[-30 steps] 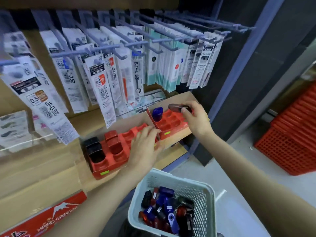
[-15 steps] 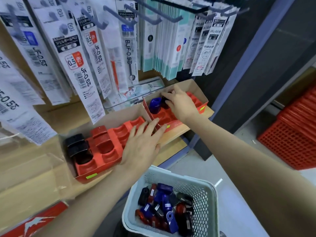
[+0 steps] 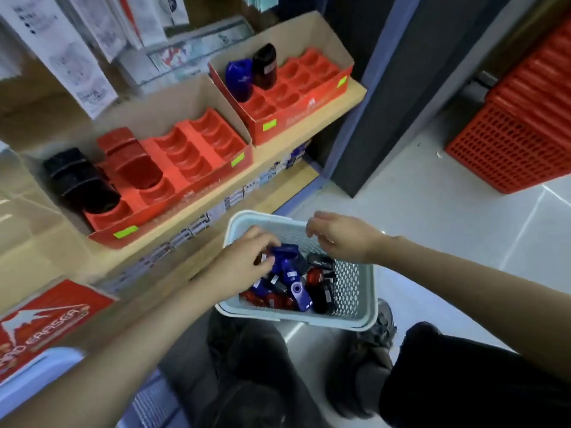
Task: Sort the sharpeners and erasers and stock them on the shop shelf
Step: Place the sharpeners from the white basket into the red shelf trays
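Observation:
A pale plastic basket [image 3: 367, 291] on the floor holds several blue, red and black sharpeners [image 3: 295, 285]. My left hand [image 3: 244, 264] is inside the basket, and its curled fingers pinch a sharpener [image 3: 268, 257] at the top of the pile. My right hand [image 3: 340, 239] hovers over the basket's far rim with loosely curled fingers and holds nothing. On the shelf, the right red tray [image 3: 306, 97] has a blue sharpener [image 3: 239, 78] and a dark one [image 3: 264, 67] standing side by side. The left red tray [image 3: 197, 156] holds black sharpeners [image 3: 80, 180] and red sharpeners [image 3: 129, 159].
Packets of pen refills [image 3: 77, 47] hang above the trays. A red eraser box [image 3: 40, 319] lies on the lower shelf at left. Stacked red crates [image 3: 519, 131] stand on the floor at right. My knees and shoes [image 3: 377, 335] are just behind the basket.
My right hand left the dark sharpener standing in the right tray and came down over the basket. My left hand moved off the left tray into the basket. The view tilted down.

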`<state>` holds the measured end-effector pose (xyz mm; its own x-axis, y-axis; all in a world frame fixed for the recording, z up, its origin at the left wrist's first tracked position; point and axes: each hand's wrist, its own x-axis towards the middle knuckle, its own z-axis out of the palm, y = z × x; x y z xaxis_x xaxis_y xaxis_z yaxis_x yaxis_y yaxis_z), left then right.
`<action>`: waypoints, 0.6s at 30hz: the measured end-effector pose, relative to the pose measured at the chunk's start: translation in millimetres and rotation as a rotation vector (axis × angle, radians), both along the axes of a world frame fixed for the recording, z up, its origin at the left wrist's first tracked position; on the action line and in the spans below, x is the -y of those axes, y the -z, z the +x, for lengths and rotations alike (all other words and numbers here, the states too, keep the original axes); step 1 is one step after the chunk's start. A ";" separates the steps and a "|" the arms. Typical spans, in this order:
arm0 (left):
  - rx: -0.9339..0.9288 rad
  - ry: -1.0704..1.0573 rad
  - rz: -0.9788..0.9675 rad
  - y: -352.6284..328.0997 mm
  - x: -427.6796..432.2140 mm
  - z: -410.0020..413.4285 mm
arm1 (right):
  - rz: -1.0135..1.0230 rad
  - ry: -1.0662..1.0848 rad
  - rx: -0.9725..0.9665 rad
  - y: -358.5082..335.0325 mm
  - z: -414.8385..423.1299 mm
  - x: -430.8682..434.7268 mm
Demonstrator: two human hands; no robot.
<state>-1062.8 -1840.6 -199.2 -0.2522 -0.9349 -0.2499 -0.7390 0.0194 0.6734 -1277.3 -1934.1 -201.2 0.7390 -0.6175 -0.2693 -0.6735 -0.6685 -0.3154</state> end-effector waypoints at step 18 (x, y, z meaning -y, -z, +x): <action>0.415 -0.302 0.445 177.0 11.8 -37.6 | 0.421 0.348 -0.320 178.5 -1.3 -64.5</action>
